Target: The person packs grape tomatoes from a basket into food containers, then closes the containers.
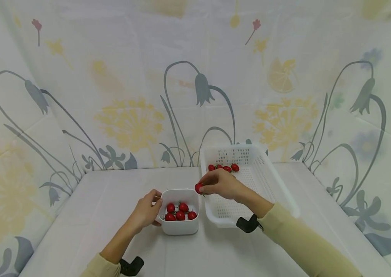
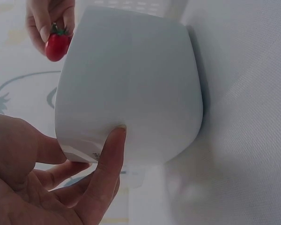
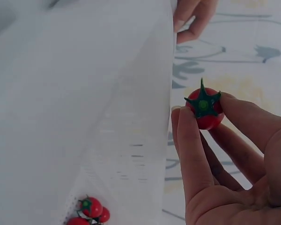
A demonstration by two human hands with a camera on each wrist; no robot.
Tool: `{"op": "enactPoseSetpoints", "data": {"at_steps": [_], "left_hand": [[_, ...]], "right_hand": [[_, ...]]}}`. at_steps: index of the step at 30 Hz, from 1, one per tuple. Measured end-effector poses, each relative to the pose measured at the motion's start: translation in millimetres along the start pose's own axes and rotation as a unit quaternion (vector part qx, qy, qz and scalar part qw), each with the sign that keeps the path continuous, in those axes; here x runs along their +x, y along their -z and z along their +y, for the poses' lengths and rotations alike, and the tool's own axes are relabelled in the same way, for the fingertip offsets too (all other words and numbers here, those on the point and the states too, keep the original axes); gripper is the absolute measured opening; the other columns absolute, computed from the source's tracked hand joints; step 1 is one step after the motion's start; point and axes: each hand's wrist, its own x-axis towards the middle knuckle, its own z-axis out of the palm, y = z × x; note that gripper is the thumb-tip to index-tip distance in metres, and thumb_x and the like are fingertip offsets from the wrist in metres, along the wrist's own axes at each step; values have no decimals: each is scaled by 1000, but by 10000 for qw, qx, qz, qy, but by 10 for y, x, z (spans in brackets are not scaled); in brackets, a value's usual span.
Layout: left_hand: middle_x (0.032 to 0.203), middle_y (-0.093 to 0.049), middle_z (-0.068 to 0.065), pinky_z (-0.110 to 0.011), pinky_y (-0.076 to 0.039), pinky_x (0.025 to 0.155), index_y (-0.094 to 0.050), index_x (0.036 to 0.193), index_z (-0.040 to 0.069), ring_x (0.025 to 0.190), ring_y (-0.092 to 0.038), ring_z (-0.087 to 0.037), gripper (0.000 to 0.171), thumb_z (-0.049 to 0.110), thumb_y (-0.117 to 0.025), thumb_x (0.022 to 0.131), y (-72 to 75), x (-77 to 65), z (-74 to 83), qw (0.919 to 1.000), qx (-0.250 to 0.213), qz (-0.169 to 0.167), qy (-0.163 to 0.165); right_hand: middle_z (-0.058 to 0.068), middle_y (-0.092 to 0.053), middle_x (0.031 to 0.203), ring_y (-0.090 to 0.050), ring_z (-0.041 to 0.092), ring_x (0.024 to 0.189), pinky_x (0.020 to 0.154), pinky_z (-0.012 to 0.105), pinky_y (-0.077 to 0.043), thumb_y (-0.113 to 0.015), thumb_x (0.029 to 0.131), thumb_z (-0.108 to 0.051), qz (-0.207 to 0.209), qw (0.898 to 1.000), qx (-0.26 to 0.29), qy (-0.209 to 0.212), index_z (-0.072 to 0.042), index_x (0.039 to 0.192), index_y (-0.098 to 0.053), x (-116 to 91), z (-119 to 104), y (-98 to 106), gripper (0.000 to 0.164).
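My right hand [image 1: 221, 184] pinches a red cherry tomato [image 3: 208, 110] between thumb and fingertips; its green star-shaped top shows in the right wrist view. That hand is over the left wall of a white perforated basket [image 1: 268, 181], just right of a small white square container [image 1: 180, 227]. Several cherry tomatoes [image 1: 180, 216] lie in the container. My left hand [image 1: 146, 209] holds the container's left side, with one digit [image 2: 111, 154] against its outer wall and others bent around the rim corner.
More cherry tomatoes [image 1: 227, 169] lie toward the back of the basket. Both vessels stand on a white-covered table [image 1: 112, 200]. Behind rises a flower-printed cloth backdrop [image 1: 181, 115], which also runs along both sides.
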Motion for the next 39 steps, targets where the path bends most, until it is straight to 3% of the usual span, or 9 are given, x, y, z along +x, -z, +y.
{"op": "enactPoseSetpoints", "data": {"at_steps": [12, 19, 28, 39], "left_hand": [[131, -58, -28, -38, -64, 52, -55, 123, -2, 106, -64, -43, 20, 6, -49, 105, -1, 5, -8, 10000, -42, -2, -10], [131, -59, -28, -38, -63, 52, -55, 123, -2, 104, -65, -42, 20, 5, -49, 105, -2, 12, -4, 10000, -60, 19, -22], [129, -60, -27, -39, -63, 51, -56, 121, -1, 101, -65, -40, 19, 6, -50, 105, -8, 8, -10, 10000, -67, 31, -45], [131, -58, -27, -39, -64, 53, -54, 122, 0, 104, -65, -41, 18, 7, -49, 106, 0, 1, -10, 10000, -54, -28, 16]], "right_hand": [[3, -75, 104, -70, 17, 93, 88, 35, -62, -72, 96, -16, 130, 9999, -57, 54, -6, 115, -74, 9, -111, -221, 22], [-1, -75, 103, -69, 15, 94, 86, 33, -61, -72, 96, -17, 247, 9984, -483, 186, -9, 112, -75, 79, -134, -409, 19], [5, -75, 103, -70, 16, 90, 82, 31, -62, -72, 95, -13, 390, 9936, -965, 450, -3, 112, -74, 165, -139, -654, 19], [8, -75, 99, -69, 16, 86, 77, 30, -63, -71, 95, -9, 495, 9895, -1280, 443, 0, 111, -73, 274, -121, -875, 18]]}}
